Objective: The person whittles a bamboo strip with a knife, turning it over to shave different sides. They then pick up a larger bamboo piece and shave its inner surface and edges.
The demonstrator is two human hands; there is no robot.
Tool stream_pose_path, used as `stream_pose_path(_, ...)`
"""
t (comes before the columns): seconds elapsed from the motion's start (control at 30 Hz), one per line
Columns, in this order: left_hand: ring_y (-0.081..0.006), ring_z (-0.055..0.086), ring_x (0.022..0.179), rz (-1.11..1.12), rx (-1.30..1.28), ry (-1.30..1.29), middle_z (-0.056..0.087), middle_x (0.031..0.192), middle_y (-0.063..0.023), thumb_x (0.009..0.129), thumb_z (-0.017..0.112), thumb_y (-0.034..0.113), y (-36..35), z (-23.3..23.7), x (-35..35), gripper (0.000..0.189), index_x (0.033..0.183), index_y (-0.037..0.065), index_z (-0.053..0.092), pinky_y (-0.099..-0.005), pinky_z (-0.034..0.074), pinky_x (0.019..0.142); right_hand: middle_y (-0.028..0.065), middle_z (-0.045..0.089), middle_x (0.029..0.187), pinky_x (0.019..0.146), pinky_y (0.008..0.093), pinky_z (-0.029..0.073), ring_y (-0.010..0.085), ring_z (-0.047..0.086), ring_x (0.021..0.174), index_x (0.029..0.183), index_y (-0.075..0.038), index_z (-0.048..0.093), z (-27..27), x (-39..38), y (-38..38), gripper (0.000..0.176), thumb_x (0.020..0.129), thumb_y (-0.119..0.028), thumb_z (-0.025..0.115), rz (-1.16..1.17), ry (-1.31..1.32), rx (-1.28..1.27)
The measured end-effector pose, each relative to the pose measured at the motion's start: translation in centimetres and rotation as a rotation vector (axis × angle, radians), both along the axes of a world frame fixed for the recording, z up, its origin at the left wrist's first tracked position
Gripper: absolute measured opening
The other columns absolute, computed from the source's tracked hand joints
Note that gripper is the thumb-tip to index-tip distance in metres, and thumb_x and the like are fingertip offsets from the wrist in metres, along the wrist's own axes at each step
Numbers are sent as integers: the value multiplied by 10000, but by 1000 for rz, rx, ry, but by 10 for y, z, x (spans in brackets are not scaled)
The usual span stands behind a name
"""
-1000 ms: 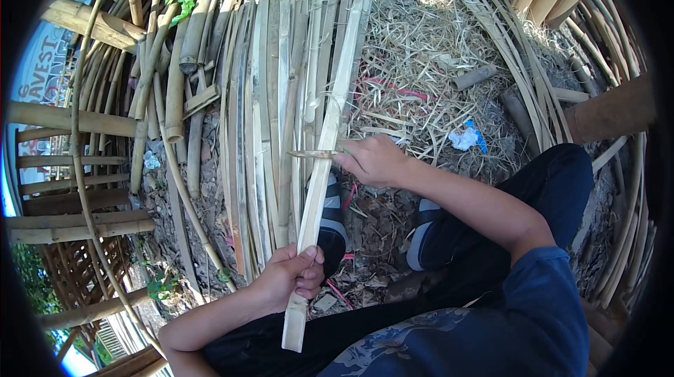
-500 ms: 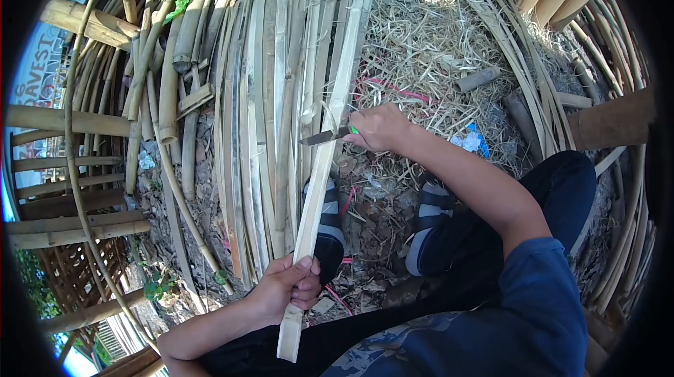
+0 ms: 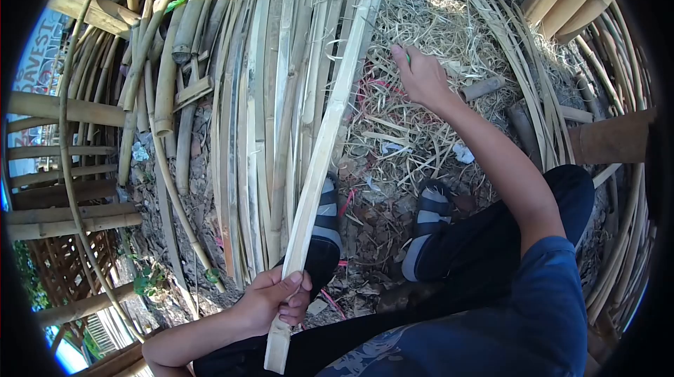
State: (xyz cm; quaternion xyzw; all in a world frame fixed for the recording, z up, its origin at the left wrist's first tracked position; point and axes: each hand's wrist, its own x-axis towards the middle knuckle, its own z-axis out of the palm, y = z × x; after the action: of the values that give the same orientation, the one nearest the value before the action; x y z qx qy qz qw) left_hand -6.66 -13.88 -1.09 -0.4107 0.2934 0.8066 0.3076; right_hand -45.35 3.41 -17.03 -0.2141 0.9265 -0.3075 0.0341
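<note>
My left hand [image 3: 279, 297] is closed around the lower part of a long, pale split bamboo strip [image 3: 327, 131]. The strip slants up and away over the other slats, and its near end sticks out below my fist. My right hand [image 3: 423, 76] is closed on the knife, to the right of the strip's upper part and apart from it. Only a bit of the knife's green handle [image 3: 408, 58] shows; I cannot make out the blade. A thin curled shaving [image 3: 333, 49] hangs near the strip's upper left edge.
Several split bamboo slats [image 3: 263, 96] lie side by side under the strip. Pale shavings [image 3: 435, 33] cover the ground at right. Bamboo poles [image 3: 168, 89] lean at left, and long strips [image 3: 516, 47] bend along the right. My sandalled feet [image 3: 430, 212] are below.
My right hand with the knife has moved up and right, off the strip. My left hand, still gripping the strip, has shifted slightly down and left in view.
</note>
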Motion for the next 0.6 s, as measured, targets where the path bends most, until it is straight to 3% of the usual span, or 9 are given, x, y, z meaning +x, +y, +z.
stream_pose_path(0.1,-91,326,546,-21,-58,14,434,722,-24,1060,435,271,2,7,3,270,1052,26,547,-243,317,497,279,654,746,747,546,510,467,657,775,975,42,614,7,19,-13,637,1032,-519,318,105,-45,-34)
stream_pose_path(0.17,-95,330,555,-39,-164,16,457,751,-38,1062,431,266,7,16,4,281,1141,19,536,-247,329,505,266,607,683,689,522,483,457,627,711,875,42,576,21,32,-16,589,1031,-495,390,284,-32,-34)
stream_pose_path(0.23,-96,333,560,-43,-226,21,464,767,-41,1064,426,258,14,31,6,281,1175,19,522,-246,331,509,262,607,712,698,526,485,455,626,725,899,39,575,36,44,-17,526,1035,-444,419,343,-45,-81)
stream_pose_path(0.3,-97,335,564,-48,-293,39,470,784,-44,1066,421,250,20,48,9,285,1208,19,507,-246,334,514,253,664,805,745,509,517,436,657,782,932,46,591,49,50,-14,493,1036,-407,425,388,104,69)
stream_pose_path(0.43,-98,348,566,-139,-418,57,460,787,-36,1074,396,227,33,80,30,266,1211,15,481,-240,337,511,267,650,795,739,517,511,441,650,788,929,35,590,67,45,11,448,1037,-369,430,319,199,-108)
stream_pose_path(0.5,-82,403,578,-308,-665,37,488,770,-26,1077,402,257,41,90,46,262,1170,36,510,-237,369,509,272,637,764,736,517,504,450,644,776,892,36,590,74,45,25,451,1036,-363,435,261,179,-105)
stream_pose_path(0.6,-82,410,569,-279,-623,-2,460,751,-14,1082,377,238,52,100,71,244,1146,28,485,-234,356,496,287,611,708,706,514,480,453,623,703,850,61,592,70,39,44,516,1022,-407,459,122,0,-316)
